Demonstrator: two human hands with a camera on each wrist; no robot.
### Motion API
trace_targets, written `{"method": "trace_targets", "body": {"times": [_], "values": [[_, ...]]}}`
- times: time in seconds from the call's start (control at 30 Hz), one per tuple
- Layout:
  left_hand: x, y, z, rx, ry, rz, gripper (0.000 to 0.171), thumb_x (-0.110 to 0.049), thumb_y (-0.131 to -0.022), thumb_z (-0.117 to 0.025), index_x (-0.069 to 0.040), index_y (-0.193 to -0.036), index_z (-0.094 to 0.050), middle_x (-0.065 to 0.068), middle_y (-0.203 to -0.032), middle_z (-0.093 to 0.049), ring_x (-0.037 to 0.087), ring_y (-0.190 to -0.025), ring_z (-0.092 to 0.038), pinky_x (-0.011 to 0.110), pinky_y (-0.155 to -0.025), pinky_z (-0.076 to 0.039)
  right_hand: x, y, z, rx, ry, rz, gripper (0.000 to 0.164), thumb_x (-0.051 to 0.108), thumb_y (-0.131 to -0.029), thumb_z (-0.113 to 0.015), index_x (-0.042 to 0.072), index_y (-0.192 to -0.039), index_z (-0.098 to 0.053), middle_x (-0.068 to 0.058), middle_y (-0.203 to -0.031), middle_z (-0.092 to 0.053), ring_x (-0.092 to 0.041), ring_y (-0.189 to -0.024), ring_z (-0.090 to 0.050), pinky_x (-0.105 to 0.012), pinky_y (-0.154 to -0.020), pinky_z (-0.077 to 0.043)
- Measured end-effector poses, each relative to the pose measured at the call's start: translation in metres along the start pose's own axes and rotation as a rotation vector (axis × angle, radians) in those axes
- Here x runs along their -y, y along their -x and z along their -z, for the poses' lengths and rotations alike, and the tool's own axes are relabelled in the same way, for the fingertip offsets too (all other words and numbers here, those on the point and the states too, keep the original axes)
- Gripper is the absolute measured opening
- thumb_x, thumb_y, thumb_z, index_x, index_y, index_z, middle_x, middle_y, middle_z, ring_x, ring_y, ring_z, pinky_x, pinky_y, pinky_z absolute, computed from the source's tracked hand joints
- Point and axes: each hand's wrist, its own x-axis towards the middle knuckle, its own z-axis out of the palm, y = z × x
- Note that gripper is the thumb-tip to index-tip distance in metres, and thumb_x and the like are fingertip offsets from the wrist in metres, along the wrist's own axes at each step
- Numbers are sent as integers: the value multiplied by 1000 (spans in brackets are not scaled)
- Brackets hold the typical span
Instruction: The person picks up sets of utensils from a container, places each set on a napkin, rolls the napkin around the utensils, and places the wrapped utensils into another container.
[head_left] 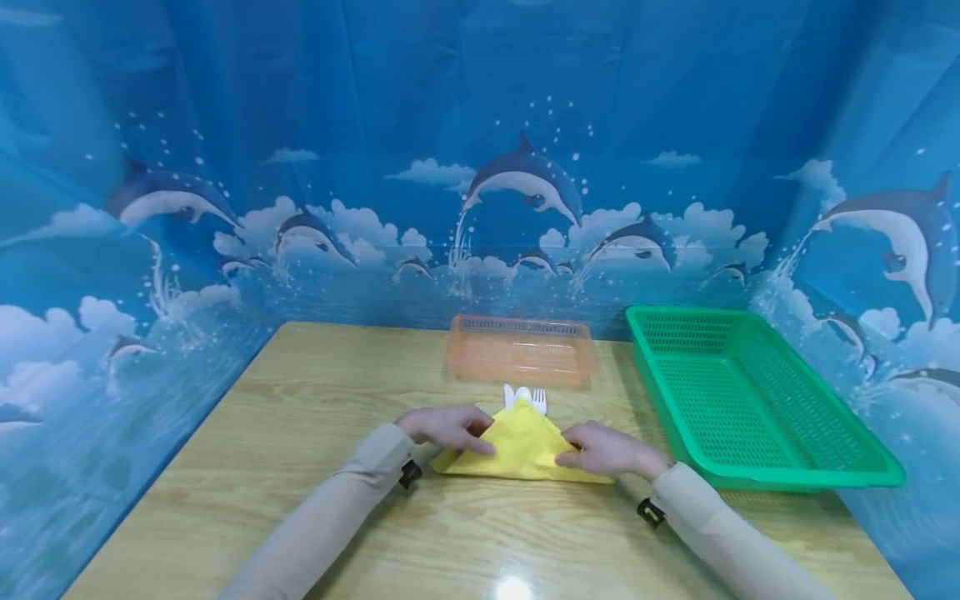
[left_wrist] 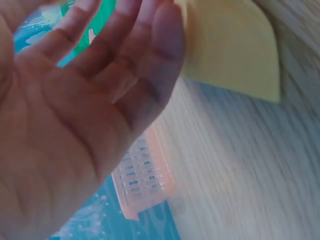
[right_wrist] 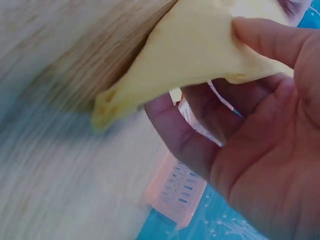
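A yellow cloth [head_left: 522, 443], folded to a triangle with its point away from me, lies over white cutlery. The heads of a knife [head_left: 508, 396], a spoon [head_left: 522, 393] and a fork [head_left: 539, 401] stick out past its tip. My left hand [head_left: 452, 427] is at the cloth's left slope, fingers loosely extended; in the left wrist view they overlap the cloth's edge. On the right slope my right hand [head_left: 609, 450] pinches the cloth, thumb on top and fingers beneath, as the right wrist view shows. The cutlery's handles are hidden under the cloth.
A translucent orange basket [head_left: 521, 372] stands behind the cutlery at the table's back edge. To the right is a large green basket [head_left: 678, 417] with perforated sides. A blue dolphin-print curtain [head_left: 375, 100] encloses the wooden table [head_left: 322, 400] at the back and sides.
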Motion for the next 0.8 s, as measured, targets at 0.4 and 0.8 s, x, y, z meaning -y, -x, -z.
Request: {"method": "trace_targets", "body": {"times": [0.4, 0.8], "values": [[-6, -18, -3, -171, -167, 79, 39, -24, -101, -55, -18, -65, -40, -5, -61, -35, 8, -54, -33, 22, -56, -32, -5, -20, -2, -154, -178, -183, 34, 29, -94, -65, 14, -69, -48, 6, -62, -43, -7, -55, -37, -21, -51, -34], [-7, -33, -8, -210, -215, 232, 41, -26, -101, -56, -17, -64, -38, -4, -59, -34, 9, -51, -31, 23, -51, -31, -10, -33, -6, -196, -186, -252, 26, 19, -95, -62, 11, -71, -58, 2, -65, -49, -10, -55, -38, -24, -53, -37]]}}
